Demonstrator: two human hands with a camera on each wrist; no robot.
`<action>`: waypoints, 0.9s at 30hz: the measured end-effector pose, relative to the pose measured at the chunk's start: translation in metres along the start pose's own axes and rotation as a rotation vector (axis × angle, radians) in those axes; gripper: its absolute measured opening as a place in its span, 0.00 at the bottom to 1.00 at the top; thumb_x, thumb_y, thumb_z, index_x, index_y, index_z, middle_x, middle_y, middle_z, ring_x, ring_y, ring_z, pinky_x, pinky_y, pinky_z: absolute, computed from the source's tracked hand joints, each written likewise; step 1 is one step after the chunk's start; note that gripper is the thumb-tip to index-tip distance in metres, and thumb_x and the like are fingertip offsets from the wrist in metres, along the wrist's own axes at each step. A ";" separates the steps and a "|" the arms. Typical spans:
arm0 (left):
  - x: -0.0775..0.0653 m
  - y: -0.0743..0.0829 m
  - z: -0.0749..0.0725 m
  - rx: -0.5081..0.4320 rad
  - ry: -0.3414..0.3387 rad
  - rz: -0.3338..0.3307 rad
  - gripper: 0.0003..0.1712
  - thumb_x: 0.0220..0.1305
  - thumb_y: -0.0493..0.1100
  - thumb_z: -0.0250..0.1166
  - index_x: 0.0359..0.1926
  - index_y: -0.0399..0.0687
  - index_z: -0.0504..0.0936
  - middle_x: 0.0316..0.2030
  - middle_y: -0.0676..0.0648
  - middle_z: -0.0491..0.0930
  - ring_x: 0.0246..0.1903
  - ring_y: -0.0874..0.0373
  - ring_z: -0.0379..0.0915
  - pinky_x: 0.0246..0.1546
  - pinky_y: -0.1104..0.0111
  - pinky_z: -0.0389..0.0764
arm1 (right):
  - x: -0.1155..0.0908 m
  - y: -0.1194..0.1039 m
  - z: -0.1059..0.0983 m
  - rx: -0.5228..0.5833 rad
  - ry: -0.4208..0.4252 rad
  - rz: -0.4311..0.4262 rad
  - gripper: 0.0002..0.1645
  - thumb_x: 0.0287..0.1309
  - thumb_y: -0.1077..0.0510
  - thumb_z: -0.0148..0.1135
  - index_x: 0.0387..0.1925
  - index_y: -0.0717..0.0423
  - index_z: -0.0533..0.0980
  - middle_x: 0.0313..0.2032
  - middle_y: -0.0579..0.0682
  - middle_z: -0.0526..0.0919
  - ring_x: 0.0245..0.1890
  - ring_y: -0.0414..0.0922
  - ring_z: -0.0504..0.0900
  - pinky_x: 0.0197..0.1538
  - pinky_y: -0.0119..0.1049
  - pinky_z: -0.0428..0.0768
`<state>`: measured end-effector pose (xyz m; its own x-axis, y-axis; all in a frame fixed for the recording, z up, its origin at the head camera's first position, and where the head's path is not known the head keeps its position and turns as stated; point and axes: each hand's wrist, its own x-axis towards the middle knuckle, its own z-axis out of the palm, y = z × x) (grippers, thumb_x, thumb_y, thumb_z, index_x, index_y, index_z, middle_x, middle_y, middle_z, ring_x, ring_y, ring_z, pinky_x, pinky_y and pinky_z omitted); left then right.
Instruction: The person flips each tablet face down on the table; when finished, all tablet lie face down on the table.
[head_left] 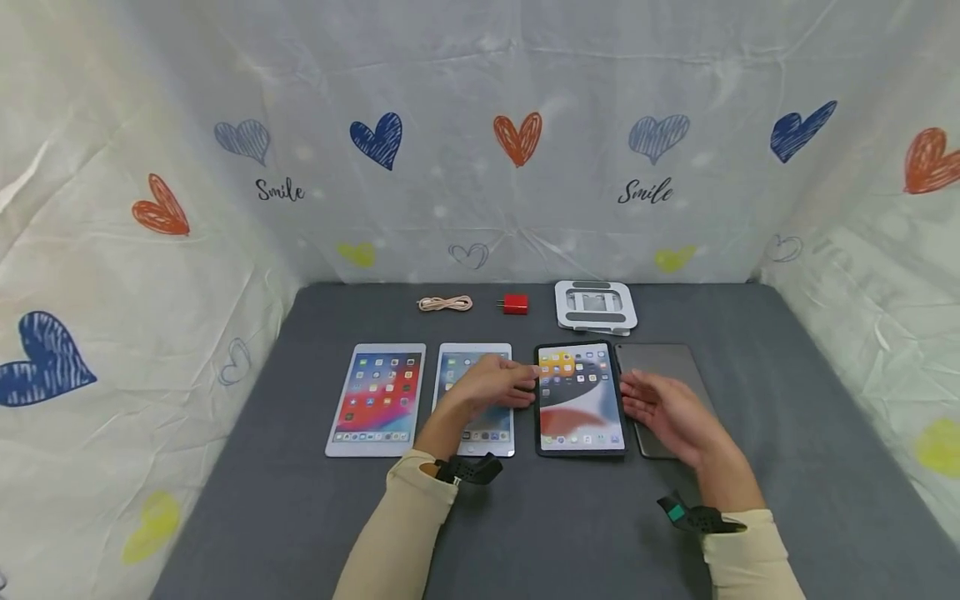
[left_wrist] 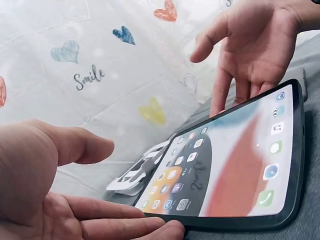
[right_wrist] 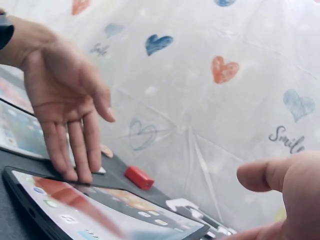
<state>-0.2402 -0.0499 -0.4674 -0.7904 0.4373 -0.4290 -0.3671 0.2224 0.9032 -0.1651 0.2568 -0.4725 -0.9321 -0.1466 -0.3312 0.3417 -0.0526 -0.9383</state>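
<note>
Black tablet [head_left: 581, 412], screen lit, lies face up on the grey bench [head_left: 570, 525] between two unclenched hands: the left hand [head_left: 491, 385], fingers straight, touches its left edge, while the right hand [head_left: 671, 412] extends its fingers beside the right edge, contact unclear. White tablets [head_left: 378, 400] lie to its left, behind them a cable [head_left: 445, 303], red charger [head_left: 515, 304] and white stand [head_left: 596, 317].

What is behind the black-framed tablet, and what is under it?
Behind the black-framed tablet lies a flat white stand, then the patterned cloth. Grey table shows in front, but whatever lies underneath the tablet is covered and cannot be seen.
</note>
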 end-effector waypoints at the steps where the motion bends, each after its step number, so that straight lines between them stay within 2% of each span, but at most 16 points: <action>1: 0.001 0.000 0.001 -0.002 -0.002 0.000 0.29 0.79 0.47 0.68 0.68 0.27 0.80 0.61 0.34 0.86 0.58 0.43 0.89 0.58 0.58 0.92 | 0.000 0.001 -0.003 0.016 -0.014 0.003 0.42 0.89 0.44 0.47 0.80 0.76 0.54 0.64 0.51 0.75 0.59 0.36 0.79 0.63 0.29 0.83; 6: 0.005 -0.001 0.009 -0.026 -0.032 0.012 0.30 0.80 0.47 0.67 0.69 0.27 0.80 0.63 0.34 0.85 0.62 0.43 0.87 0.61 0.58 0.90 | -0.002 0.003 -0.019 0.081 -0.076 0.024 0.42 0.89 0.42 0.45 0.81 0.73 0.57 0.60 0.45 0.77 0.59 0.39 0.78 0.63 0.30 0.83; 10: 0.007 -0.004 0.014 -0.081 -0.074 0.021 0.30 0.81 0.47 0.66 0.71 0.27 0.78 0.67 0.33 0.83 0.65 0.41 0.84 0.65 0.56 0.88 | -0.004 0.004 -0.029 0.087 -0.120 0.027 0.45 0.89 0.39 0.41 0.84 0.71 0.51 0.64 0.46 0.74 0.62 0.40 0.76 0.64 0.29 0.81; 13: 0.007 -0.006 0.016 -0.136 -0.098 0.008 0.31 0.81 0.47 0.66 0.73 0.28 0.75 0.69 0.34 0.82 0.66 0.41 0.84 0.66 0.56 0.87 | -0.005 0.005 -0.035 0.068 -0.114 0.027 0.47 0.89 0.38 0.39 0.85 0.71 0.47 0.66 0.45 0.73 0.64 0.38 0.76 0.64 0.29 0.81; 18: 0.005 -0.010 0.015 -0.216 -0.109 -0.007 0.32 0.82 0.46 0.65 0.76 0.30 0.73 0.69 0.35 0.82 0.65 0.44 0.85 0.66 0.57 0.87 | -0.013 0.005 -0.045 0.026 -0.049 0.013 0.46 0.88 0.36 0.42 0.85 0.67 0.54 0.62 0.36 0.77 0.61 0.36 0.78 0.61 0.28 0.81; 24: -0.005 0.001 0.010 -0.245 -0.147 0.078 0.30 0.85 0.45 0.60 0.77 0.29 0.71 0.73 0.31 0.77 0.69 0.44 0.82 0.67 0.58 0.86 | -0.028 -0.008 -0.057 -0.009 -0.024 -0.049 0.36 0.89 0.40 0.45 0.80 0.60 0.67 0.60 0.33 0.82 0.59 0.34 0.83 0.59 0.28 0.84; 27: -0.011 0.013 0.008 -0.248 -0.175 0.127 0.29 0.85 0.45 0.60 0.76 0.31 0.73 0.73 0.32 0.77 0.69 0.44 0.82 0.67 0.58 0.86 | -0.031 -0.017 -0.056 -0.013 -0.042 -0.082 0.34 0.89 0.41 0.47 0.80 0.60 0.68 0.62 0.34 0.82 0.60 0.34 0.83 0.60 0.28 0.85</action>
<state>-0.2323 -0.0449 -0.4514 -0.7490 0.5962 -0.2889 -0.3960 -0.0534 0.9167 -0.1484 0.3179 -0.4520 -0.9509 -0.1839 -0.2487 0.2624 -0.0535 -0.9635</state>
